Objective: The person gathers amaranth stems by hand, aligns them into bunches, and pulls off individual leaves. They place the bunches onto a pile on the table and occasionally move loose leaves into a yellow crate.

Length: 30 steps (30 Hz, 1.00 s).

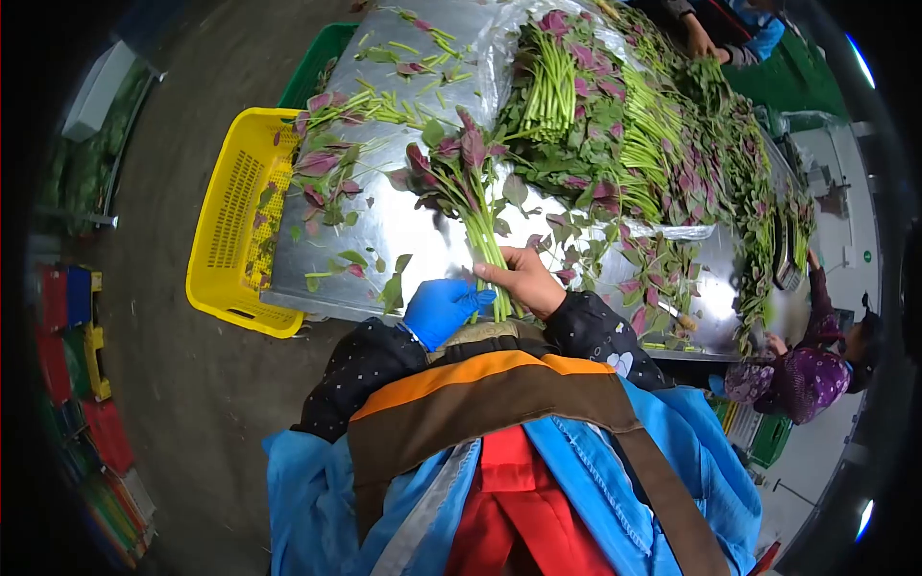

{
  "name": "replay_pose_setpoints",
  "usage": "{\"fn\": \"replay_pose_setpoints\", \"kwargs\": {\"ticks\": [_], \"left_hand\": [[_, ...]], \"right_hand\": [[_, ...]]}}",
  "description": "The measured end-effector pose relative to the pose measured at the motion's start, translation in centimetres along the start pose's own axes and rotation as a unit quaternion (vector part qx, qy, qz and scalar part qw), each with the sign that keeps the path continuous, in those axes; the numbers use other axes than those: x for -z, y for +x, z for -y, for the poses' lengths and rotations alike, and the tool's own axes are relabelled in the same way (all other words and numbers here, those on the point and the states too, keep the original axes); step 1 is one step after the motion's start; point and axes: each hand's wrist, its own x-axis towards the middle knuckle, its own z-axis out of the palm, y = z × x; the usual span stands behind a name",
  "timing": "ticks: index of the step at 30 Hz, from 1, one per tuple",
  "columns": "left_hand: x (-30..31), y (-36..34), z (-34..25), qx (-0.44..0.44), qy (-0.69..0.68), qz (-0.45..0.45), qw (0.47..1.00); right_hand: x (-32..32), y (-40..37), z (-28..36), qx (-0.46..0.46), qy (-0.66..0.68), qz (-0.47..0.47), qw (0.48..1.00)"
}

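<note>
A bunch of amaranth greens (473,197), with purple-green leaves and pale green stems, points away from me over the metal table's near edge. My bare right hand (523,278) is closed around its lower stems. My left hand (444,309), in a blue glove, is at the cut ends with thumb and fingers pinched together; whether it grips a stem or only touches the ends is hard to make out. Loose leaves (327,168) and stem pieces lie on the table to the left. A large pile of amaranth (595,115) lies beyond my right hand, partly on clear plastic.
A yellow crate (223,211) stands against the table's left end, with a green crate (317,62) behind it. The steel table (384,226) extends right. Another person's hands (703,43) touch greens at the far side; a person in purple (812,370) stands at the right.
</note>
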Motion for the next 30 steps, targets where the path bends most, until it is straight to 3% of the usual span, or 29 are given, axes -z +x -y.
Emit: {"fn": "replay_pose_setpoints", "kwargs": {"ticks": [4,5,7,8,10,13,15,16,17,18,20,21,22,23,24,27,30], "left_hand": [[1.1,0.3,-2.1,0.010,0.118,0.047,0.992],[1.9,0.5,-1.5,0.041,0.088,0.048,0.994],[4.4,0.3,0.0,0.104,0.026,0.047,0.993],[5.8,0.3,0.1,0.122,-0.014,0.023,0.992],[7.3,0.3,-0.3,0.117,0.073,-0.041,0.990],[4.7,2.4,-1.4,0.085,-0.171,-0.072,0.979],[2.8,4.7,-3.0,0.070,-0.313,0.058,0.945],[1.5,5.9,-4.0,0.084,-0.388,0.063,0.916],[0.9,6.9,-4.6,0.062,-0.309,0.045,0.948],[0.7,7.7,-4.9,0.040,-0.230,0.026,0.972],[1.0,8.3,-3.6,0.041,-0.193,-0.028,0.980],[2.7,7.6,-4.2,-0.026,0.021,-0.060,0.998],[3.5,7.6,-3.0,-0.015,0.149,-0.082,0.985],[4.1,7.0,-3.5,-0.023,0.234,-0.087,0.968],[4.5,6.1,-4.8,-0.031,0.318,-0.087,0.944],[4.6,4.9,-6.7,-0.058,0.385,-0.021,0.921],[4.7,3.8,-7.7,-0.095,0.361,0.003,0.928]], "right_hand": [[-0.3,-0.1,-0.5,0.090,-0.023,-0.007,0.996],[-0.1,-0.2,-0.4,0.092,0.042,0.032,0.994],[0.7,-0.2,-0.8,0.101,0.026,0.014,0.994],[1.1,0.0,-0.8,0.109,0.017,0.007,0.994],[1.0,-0.2,-0.6,0.136,-0.015,-0.006,0.991],[0.4,-0.3,-0.5,0.175,-0.073,-0.013,0.982],[0.0,-0.3,-0.9,0.171,-0.118,0.001,0.978],[0.0,0.0,-1.2,0.171,-0.138,0.003,0.976],[0.0,0.5,-2.0,0.199,-0.147,-0.014,0.969],[0.5,0.4,-1.3,0.230,-0.240,-0.011,0.943],[2.2,-0.8,1.8,0.285,-0.419,-0.005,0.862],[2.6,-2.0,4.0,0.260,-0.437,-0.050,0.860],[3.7,-2.4,4.9,0.274,-0.386,-0.057,0.879],[4.4,-2.9,6.7,0.299,-0.370,-0.068,0.877],[4.5,-3.4,9.2,0.381,-0.345,-0.056,0.856],[3.4,-4.0,15.5,0.485,-0.446,0.014,0.752],[2.4,-2.0,15.6,0.464,-0.520,0.064,0.714]]}}
